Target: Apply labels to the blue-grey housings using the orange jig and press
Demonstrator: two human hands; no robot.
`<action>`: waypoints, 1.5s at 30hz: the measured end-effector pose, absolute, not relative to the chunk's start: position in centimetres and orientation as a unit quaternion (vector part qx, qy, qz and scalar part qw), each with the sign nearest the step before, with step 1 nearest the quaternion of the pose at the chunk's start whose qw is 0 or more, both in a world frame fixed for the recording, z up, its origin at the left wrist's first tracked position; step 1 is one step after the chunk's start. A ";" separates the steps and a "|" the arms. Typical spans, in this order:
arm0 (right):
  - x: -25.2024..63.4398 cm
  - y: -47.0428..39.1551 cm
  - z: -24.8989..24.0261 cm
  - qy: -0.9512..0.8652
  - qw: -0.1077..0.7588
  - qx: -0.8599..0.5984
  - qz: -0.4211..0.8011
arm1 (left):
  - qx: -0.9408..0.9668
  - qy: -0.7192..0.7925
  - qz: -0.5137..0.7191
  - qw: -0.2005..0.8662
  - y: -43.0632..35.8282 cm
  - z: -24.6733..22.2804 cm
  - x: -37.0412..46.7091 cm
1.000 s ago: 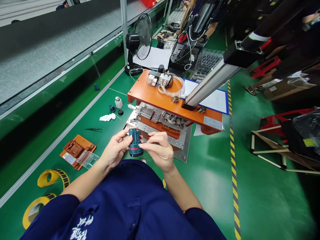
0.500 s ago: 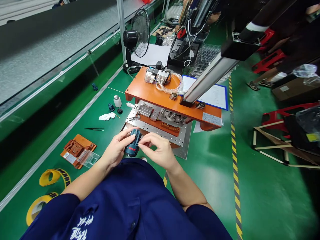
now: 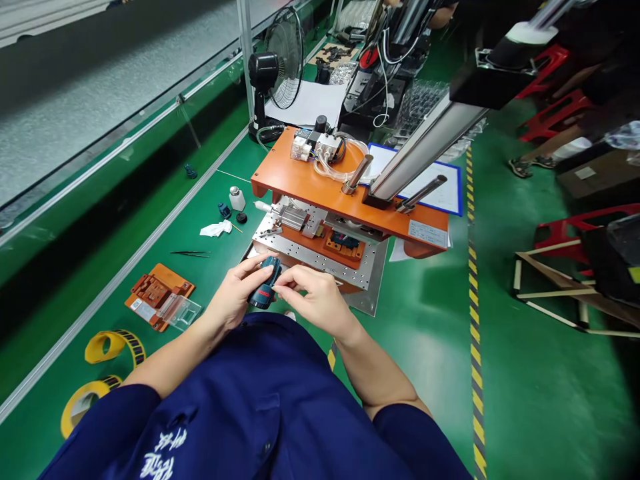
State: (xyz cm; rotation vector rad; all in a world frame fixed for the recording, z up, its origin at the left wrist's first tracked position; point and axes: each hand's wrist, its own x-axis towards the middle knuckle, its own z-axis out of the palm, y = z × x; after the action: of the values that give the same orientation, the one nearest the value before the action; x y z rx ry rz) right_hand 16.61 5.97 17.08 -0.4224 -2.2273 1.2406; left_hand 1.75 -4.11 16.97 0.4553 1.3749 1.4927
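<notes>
Centre frame: left hand (image 3: 231, 301) grip closed on blue moulded-plastic housing (image 3: 263, 287), matte, rounded; right hand (image 3: 315, 300) pinches its edge. Orange press (image 3: 320, 190) just above; open glossy green table (image 3: 430, 347) to the right.

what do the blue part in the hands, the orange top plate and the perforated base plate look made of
Blue part, held by the left hand with the right hand touching it: probably moulded plastic, matte teal with red lettering. Orange top plate: smooth, uniformly coloured, with a slight sheen; maybe phenolic board or painted metal, unclear. Base plate: silver-grey with rows of holes, likely aluminium.
</notes>
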 end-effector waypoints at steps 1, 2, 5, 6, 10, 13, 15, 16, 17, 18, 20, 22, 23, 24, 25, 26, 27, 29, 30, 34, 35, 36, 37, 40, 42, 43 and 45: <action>16.7 6.0 17.1 -0.833 0.271 -0.158 0.456 | 0.194 0.575 0.617 0.502 -4.1 17.0 1.8; 16.7 6.0 17.1 -0.837 0.267 -0.158 0.451 | 0.198 0.580 0.614 0.498 -4.0 17.0 1.9; 16.9 6.0 17.0 -0.843 0.257 -0.158 0.445 | 0.207 0.593 0.607 0.487 -3.9 17.0 2.1; 17.0 6.0 17.0 -0.843 0.255 -0.160 0.445 | 0.213 0.597 0.605 0.482 -3.9 17.0 2.2; 17.4 6.0 16.8 -0.841 0.248 -0.171 0.449 | 0.240 0.614 0.590 0.467 -3.7 16.7 2.6; 17.8 6.0 16.6 -0.844 0.252 -0.175 0.440 | 0.228 0.609 0.588 0.482 -3.4 16.4 3.0; 18.2 6.1 16.5 -0.849 0.249 -0.177 0.432 | 0.204 0.592 0.592 0.507 -3.1 16.4 3.1; 18.4 6.1 16.3 -0.849 0.243 -0.179 0.434 | 0.192 0.584 0.594 0.519 -2.9 16.4 3.1; 18.6 6.2 16.1 -0.846 0.236 -0.183 0.443 | 0.184 0.578 0.595 0.528 -2.7 16.4 3.1; 18.9 6.4 15.9 -0.837 0.231 -0.190 0.459 | 0.181 0.573 0.595 0.534 -2.4 16.5 3.0; 19.4 7.0 15.3 -0.802 0.250 -0.225 0.493 | 0.184 0.568 0.592 0.542 -1.9 16.4 2.9; 19.6 7.9 14.4 -0.759 0.295 -0.257 0.521 | 0.185 0.562 0.580 0.560 -1.2 16.0 2.9; 19.7 8.4 13.8 -0.742 0.312 -0.257 0.534 | 0.181 0.557 0.568 0.577 -0.8 15.6 3.0; 19.8 9.0 13.2 -0.732 0.314 -0.243 0.553 | 0.175 0.552 0.555 0.597 -0.5 15.2 3.1; 19.8 9.5 12.5 -0.725 0.298 -0.217 0.582 | 0.168 0.546 0.541 0.617 -0.2 14.6 3.4; 19.8 9.9 11.8 -0.715 0.269 -0.187 0.618 | 0.160 0.541 0.526 0.637 0.1 14.1 3.7; 19.8 10.3 11.0 -0.699 0.242 -0.167 0.652 | 0.152 0.537 0.512 0.653 0.4 13.5 4.0; 20.0 10.6 9.4 -0.665 0.218 -0.172 0.693 | 0.166 0.545 0.484 0.664 0.8 12.3 4.5; 20.2 10.8 8.7 -0.655 0.226 -0.194 0.695 | 0.201 0.560 0.471 0.651 1.1 11.7 4.7; 21.4 12.8 6.0 -0.741 0.229 -0.327 0.539 | 0.407 0.626 0.422 0.514 2.7 9.1 4.6; 21.8 14.0 5.3 -0.766 0.218 -0.365 0.483 | 0.429 0.632 0.417 0.493 3.3 8.5 4.4; 22.1 15.4 4.7 -0.780 0.209 -0.403 0.431 | 0.437 0.635 0.415 0.483 3.9 7.8 4.2; 22.4 17.1 4.0 -0.784 0.205 -0.437 0.390 | 0.437 0.640 0.413 0.479 4.4 7.2 4.0; 22.9 22.5 2.1 -0.777 0.193 -0.499 0.331 | 0.414 0.657 0.409 0.479 6.0 5.9 3.3; 22.8 25.4 1.0 -0.783 0.172 -0.510 0.313 | 0.390 0.658 0.415 0.493 6.8 5.3 3.0; 22.7 26.4 0.5 -0.787 0.164 -0.508 0.309 | 0.382 0.651 0.421 0.502 7.2 5.1 2.8; 22.5 27.7 -0.2 -0.792 0.164 -0.502 0.305 | 0.393 0.639 0.423 0.508 8.2 4.6 2.6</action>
State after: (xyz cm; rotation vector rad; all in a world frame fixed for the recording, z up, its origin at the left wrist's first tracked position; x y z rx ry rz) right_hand 22.55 27.70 -0.22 -1.4312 -2.2591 0.8708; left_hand 2.57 8.24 4.59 0.9461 1.5409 1.0192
